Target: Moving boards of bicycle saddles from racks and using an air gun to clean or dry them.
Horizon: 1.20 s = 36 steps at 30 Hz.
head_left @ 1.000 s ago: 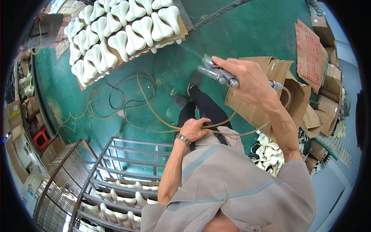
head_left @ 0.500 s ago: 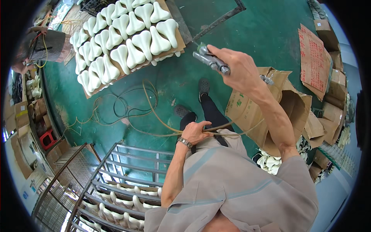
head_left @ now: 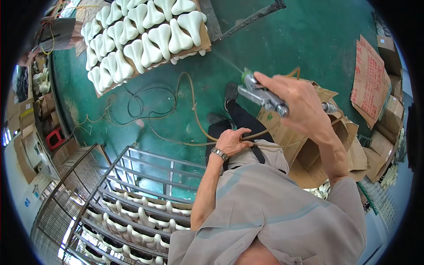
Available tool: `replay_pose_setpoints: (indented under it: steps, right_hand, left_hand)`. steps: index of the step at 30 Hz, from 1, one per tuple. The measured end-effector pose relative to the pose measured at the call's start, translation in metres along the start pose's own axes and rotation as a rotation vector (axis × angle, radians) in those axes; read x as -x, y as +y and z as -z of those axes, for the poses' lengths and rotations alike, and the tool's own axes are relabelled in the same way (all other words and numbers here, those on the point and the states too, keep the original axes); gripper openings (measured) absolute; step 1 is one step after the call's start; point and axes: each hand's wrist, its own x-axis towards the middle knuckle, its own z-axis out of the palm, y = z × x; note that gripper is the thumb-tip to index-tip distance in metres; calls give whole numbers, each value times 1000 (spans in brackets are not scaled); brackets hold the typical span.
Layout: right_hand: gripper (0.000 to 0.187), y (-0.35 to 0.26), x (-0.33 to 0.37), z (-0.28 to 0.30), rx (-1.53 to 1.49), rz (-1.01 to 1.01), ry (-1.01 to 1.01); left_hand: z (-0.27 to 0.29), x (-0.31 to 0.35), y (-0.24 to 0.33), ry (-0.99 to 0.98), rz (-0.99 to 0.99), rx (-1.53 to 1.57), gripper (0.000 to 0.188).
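My right hand [head_left: 302, 104] is wrapped round a silver spray gun [head_left: 263, 98] with a green part at its nozzle. A faint streak of mist runs from the nozzle toward a board of pale foam bicycle saddle pads [head_left: 159, 39], laid out in rows at the far left. The gun is apart from the pads. In front of my waist, my left hand [head_left: 232, 141] is closed on thin yellowish hoses [head_left: 192, 97]. One hose loops under my right forearm and up near the gun; others trail over the floor to the left.
Metal racks [head_left: 132, 176] holding more saddle pads stand at the near left. An open cardboard box [head_left: 304, 159] is beside my right leg, and flat cardboard [head_left: 371, 79] lies farther right. Another person's hand [head_left: 26, 57] shows at the far left edge.
My right hand has drawn the spray gun rightward and a little nearer, away from the saddle pads. The mist streak shows more plainly. My left hand keeps hold of the hoses, whose loop has shifted.
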Motion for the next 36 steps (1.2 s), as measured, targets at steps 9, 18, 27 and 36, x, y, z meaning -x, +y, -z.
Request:
replay_pose_setpoints:
  steps: [9, 18, 27, 36]
  right_hand:
    - [63, 34, 135, 11, -163, -299, 141]
    - [46, 171, 377, -26, -512, -1293, 502]
    - [13, 319, 559, -202, -2063, -1156, 1397]
    - [21, 369, 581, -244, -2216, -1305, 2580]
  left_hand:
    - [-9, 6, 39, -26, -56, -84, 46]
    - [30, 50, 127, 228, -319, 121, 54]
    - [30, 39, 117, 405, -339, 67, 42]
    - [-115, -50, 125, -77, -637, -468, 73]
